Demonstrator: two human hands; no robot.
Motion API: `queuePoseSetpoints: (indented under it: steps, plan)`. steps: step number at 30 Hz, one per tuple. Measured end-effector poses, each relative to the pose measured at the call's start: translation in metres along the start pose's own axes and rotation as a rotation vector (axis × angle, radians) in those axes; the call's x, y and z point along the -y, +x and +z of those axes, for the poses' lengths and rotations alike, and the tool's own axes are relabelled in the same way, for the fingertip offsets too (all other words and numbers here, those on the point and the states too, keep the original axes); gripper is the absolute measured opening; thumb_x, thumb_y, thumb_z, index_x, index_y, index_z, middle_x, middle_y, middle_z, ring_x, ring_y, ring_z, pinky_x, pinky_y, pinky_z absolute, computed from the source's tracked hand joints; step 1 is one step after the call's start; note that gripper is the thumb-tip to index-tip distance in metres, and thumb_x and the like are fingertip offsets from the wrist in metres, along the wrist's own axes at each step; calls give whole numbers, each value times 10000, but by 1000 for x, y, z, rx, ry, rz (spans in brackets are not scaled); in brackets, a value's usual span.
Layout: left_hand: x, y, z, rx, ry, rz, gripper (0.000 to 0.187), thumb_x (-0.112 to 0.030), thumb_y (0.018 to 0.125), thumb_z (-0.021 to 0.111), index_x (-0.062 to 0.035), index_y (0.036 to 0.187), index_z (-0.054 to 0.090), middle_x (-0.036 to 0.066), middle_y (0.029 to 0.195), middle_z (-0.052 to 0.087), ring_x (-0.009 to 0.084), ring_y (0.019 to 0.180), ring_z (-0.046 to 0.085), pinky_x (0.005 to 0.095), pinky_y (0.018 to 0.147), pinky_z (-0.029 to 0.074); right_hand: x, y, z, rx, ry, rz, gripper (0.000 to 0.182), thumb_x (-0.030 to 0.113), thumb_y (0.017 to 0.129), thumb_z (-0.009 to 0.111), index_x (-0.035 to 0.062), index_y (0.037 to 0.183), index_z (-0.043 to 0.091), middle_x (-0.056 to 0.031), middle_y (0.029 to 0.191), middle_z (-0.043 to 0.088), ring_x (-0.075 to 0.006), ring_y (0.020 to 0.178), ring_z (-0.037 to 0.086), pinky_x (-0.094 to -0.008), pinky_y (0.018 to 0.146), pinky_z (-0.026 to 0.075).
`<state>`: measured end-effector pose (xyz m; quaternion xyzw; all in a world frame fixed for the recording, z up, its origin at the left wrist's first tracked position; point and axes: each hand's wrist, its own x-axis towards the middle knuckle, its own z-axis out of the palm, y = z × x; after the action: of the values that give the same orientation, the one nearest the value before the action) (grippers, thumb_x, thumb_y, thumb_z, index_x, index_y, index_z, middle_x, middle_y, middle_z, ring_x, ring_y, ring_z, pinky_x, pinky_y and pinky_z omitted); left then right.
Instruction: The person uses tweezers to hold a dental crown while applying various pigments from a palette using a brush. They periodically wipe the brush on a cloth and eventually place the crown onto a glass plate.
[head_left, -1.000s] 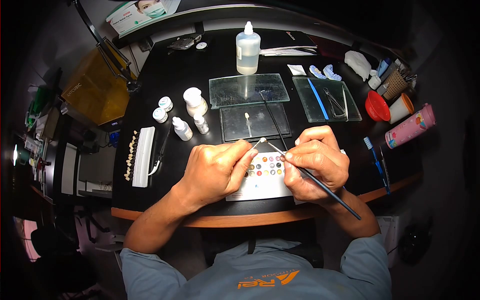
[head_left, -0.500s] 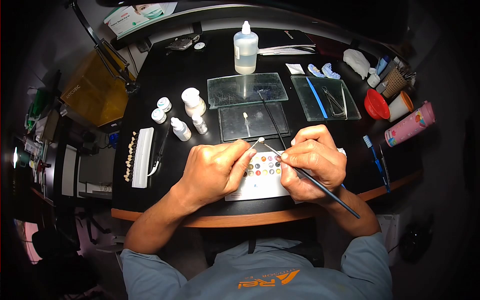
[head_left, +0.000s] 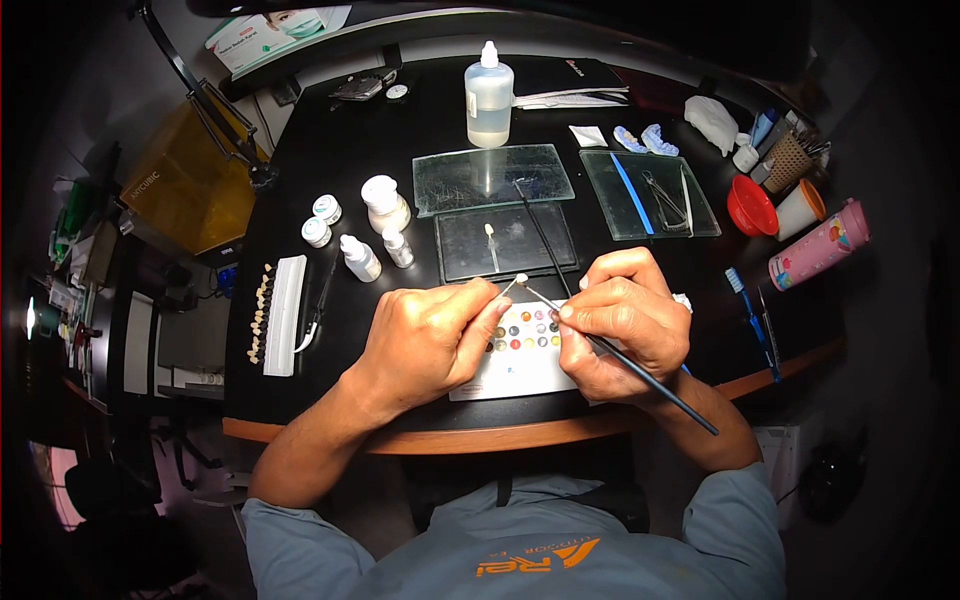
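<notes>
You had the small white piece (head_left: 521,279) up between your two hands, near the front of the desk (head_left: 322,150) and over the gap between the color card (head_left: 505,383) and the dark slab (head_left: 462,252). Your left hand (head_left: 425,330) was closed, thumb and forefinger pinching the thin holder (head_left: 508,289) that carried the piece at its end. Your right hand (head_left: 632,325) was closed too, gripping the dark-handled brush (head_left: 650,377) like a pen, its back end slanting down toward your right forearm.

And here was the change: a second earlier the brush's tip showed at the piece's right side; now it sat closer in, at the lower edge, though contact was too fine to make out. Your left hand barely shifted, and both grips stayed the same. The whole desk slid slightly up and left in your view, the clear bottle (head_left: 489,105) along with it.

Nothing on the desk changed places: the second brush (head_left: 541,236) lay across the slab and the glass plate (head_left: 450,182), and the pale tooth-shaped piece (head_left: 488,230) stayed on the slab.
</notes>
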<state>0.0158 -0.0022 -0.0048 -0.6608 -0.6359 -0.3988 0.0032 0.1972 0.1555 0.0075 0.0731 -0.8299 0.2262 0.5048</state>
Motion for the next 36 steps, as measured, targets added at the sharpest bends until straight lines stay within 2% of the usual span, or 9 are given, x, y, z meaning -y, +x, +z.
queuePoseSetpoints:
  steps: [5, 9, 10, 11, 13, 14, 16, 22, 36]
  plan:
    - [-2, 1, -1, -3, 3, 1, 54, -34, 991, 736, 2, 951, 734, 133, 718, 687, 271, 585, 699, 373, 534, 512, -1, 1, -2, -8, 34, 8, 165, -47, 657, 742, 28, 801, 711, -52, 739, 714, -240, 763, 649, -322, 669, 534]
    - [3, 3, -4, -13, 24, 21, 68, -40, 1005, 721, 14, 972, 745, 138, 730, 698, 263, 582, 696, 367, 536, 511, -12, -1, -17, 24, 215, 144, 85, 18, 677, 685, 16, 761, 673, -72, 710, 676, -233, 712, 613, -329, 624, 493]
    - [3, 2, -3, -8, 18, 28, 75, -42, 1010, 716, 17, 978, 748, 140, 733, 700, 261, 580, 694, 363, 536, 510, -16, -4, -24, 71, 266, 247, 47, 30, 714, 666, 11, 756, 665, -88, 696, 659, -200, 699, 613, -321, 602, 462]
    - [-2, 5, -5, -8, 42, -28, 120, -111, 996, 742, -42, 900, 721, 125, 728, 717, 304, 621, 724, 406, 543, 545, -17, -2, -29, 144, 320, 419, 35, 42, 740, 660, 8, 750, 656, -78, 677, 642, -170, 674, 600, -315, 588, 447]
    - [2, 5, -3, -14, 14, -35, 98, -102, 1002, 741, -34, 932, 741, 120, 711, 705, 288, 603, 715, 388, 534, 532, -15, 5, -40, 332, 436, 765, 110, 73, 807, 653, -3, 730, 632, -37, 637, 608, -95, 597, 553, -303, 556, 423]
    - [2, 4, -5, 0, 19, -57, 94, -99, 1005, 739, -30, 941, 747, 117, 706, 702, 281, 598, 713, 380, 533, 528, -14, 7, -43, 439, 466, 879, 143, 84, 807, 676, -5, 712, 617, -9, 613, 587, -74, 572, 521, -296, 538, 392]
    - [3, 5, -5, -2, 4, -32, 110, -103, 1015, 733, -22, 943, 752, 112, 702, 702, 268, 594, 711, 372, 537, 525, -23, 4, -49, 594, 415, 865, 133, 75, 797, 681, -3, 702, 632, -10, 601, 571, -75, 572, 509, -299, 534, 366]
    - [4, 5, -6, 7, 12, -26, 121, -113, 1016, 734, -15, 949, 757, 114, 709, 710, 267, 606, 718, 378, 551, 533, -25, 2, -47, 763, 375, 872, 113, 72, 769, 707, -1, 698, 660, -11, 580, 524, -92, 564, 475, -317, 535, 352]
    - [4, 4, -7, 5, 14, -25, 103, -111, 1006, 745, -18, 967, 766, 114, 731, 733, 262, 621, 733, 370, 563, 553, -23, 1, -46, 773, 333, 871, 117, 60, 765, 701, 6, 672, 657, 9, 563, 525, -75, 546, 465, -301, 519, 339]
